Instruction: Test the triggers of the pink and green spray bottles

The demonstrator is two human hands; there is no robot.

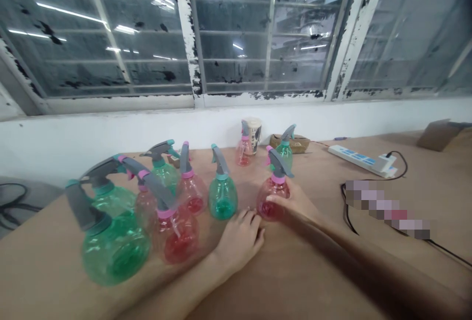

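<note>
My right hand (296,203) is wrapped round the lower body of a pink spray bottle (272,196) with a grey and pink trigger head. The bottle stands on the table, or just above it; I cannot tell which. My left hand (240,236) lies palm down on the table with its fingers stretched forward, holding nothing. Just beyond its fingertips stands a green spray bottle (222,197), upright. Farther left, a pink spray bottle (177,236) and a large green spray bottle (115,251) are nearest to me, with several more behind them.
Against the wall are a paper cup (255,135), a small pink spray bottle (244,152), a green spray bottle (284,152) and a brown carton (302,143). At the right lie a power strip (354,159), black cable (346,212) and a blurred-out item (387,208). Cardboard (438,134) sits at far right.
</note>
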